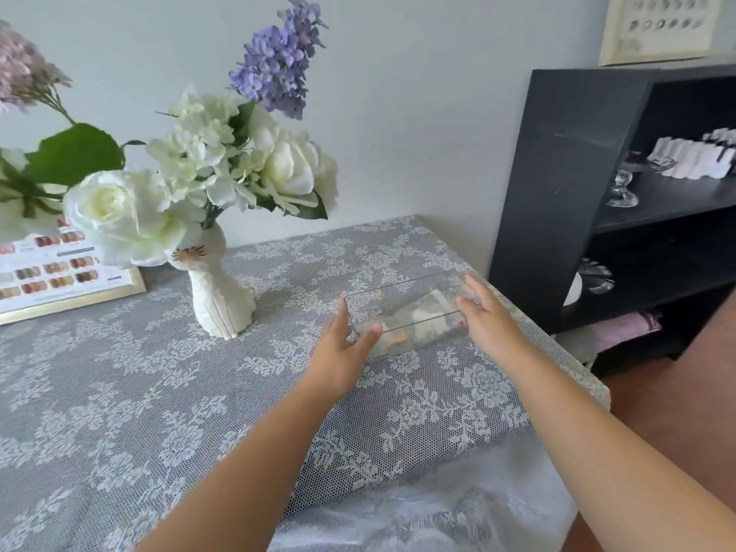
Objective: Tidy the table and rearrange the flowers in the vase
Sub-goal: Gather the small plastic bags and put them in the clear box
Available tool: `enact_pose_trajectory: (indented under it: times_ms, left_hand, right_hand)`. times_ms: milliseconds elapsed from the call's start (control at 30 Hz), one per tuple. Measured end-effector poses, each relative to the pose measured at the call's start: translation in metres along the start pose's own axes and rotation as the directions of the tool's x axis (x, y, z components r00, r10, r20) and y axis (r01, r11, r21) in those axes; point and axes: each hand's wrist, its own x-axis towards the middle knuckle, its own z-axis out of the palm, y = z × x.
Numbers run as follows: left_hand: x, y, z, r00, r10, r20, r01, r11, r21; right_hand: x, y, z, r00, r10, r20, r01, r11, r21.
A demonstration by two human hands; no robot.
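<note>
Clear box (402, 316): a long, transparent, hard-walled case with straight edges, lying near the right rear of the surface; small pale items show through its walls, too blurred for me to name.
Left hand (342, 348): mine, fingers straight, set against the box's left end, thumb on its near wall; not curled round it.
Right hand (484, 312): mine, fingers straight and relaxed, flat against the box's right end.
Vase (219, 296): white, matte, cat-shaped with drawn whiskers, upright, left of the box and apart from it.
Flowers (199, 173): white roses and hydrangea, soft and ruffled, with one purple spike rising above them, all standing in the vase.
Surface (119, 372): covered in grey netted lace with a white rose pattern; its right edge runs just past my right hand, and the near cloth hangs over the front edge.
Framed chart (59, 280): gold-edged, flat, at far left behind the blooms.
Shelf unit (577, 193): black, smooth, standing just beyond the right edge, holding glassware.
</note>
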Motion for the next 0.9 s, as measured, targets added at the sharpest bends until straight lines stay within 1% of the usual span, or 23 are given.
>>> enact_pose_trajectory:
  times_ms: [133,300,400,567,733,800,833,900]
  left_hand:
    - [0.004,0.009,0.004,1.0,-0.012,0.014,0.012,1.0,0.003]
    - [0.011,0.018,0.011,0.999,-0.016,0.033,0.017,0.999,-0.039]
    - [0.012,0.02,0.018,1.0,-0.003,0.029,0.004,1.0,-0.022]
    - [0.014,0.017,0.022,1.0,-0.015,0.023,0.016,0.999,-0.051]
    - [0.011,0.007,0.017,1.0,0.001,-0.007,-0.002,0.998,-0.065]
    - [0.008,0.001,0.009,0.999,0.033,-0.034,-0.035,0.998,-0.052]
    - [0.006,-0.002,0.004,0.998,0.049,-0.044,-0.051,0.998,-0.045]
    - [0.002,-0.008,-0.011,0.995,0.074,-0.065,-0.075,0.997,-0.01]
  right_hand:
    - [0.002,0.0,-0.004,0.999,0.032,-0.016,-0.031,0.997,0.066]
    - [0.011,0.003,-0.011,0.998,0.053,-0.044,-0.051,0.997,0.05]
    - [0.013,0.007,-0.014,0.996,0.06,-0.072,-0.054,0.996,0.076]
    - [0.013,0.011,-0.014,0.996,0.055,-0.073,-0.049,0.995,0.082]
    - [0.013,0.009,-0.014,0.996,0.046,-0.078,-0.045,0.999,0.017]
    - [0.011,0.006,-0.013,0.991,0.022,-0.13,-0.031,0.997,-0.067]
    - [0.009,0.003,-0.012,0.985,-0.016,-0.172,-0.004,0.993,-0.116]
    - [0.004,-0.007,-0.007,0.96,-0.146,-0.24,0.094,0.972,-0.216]
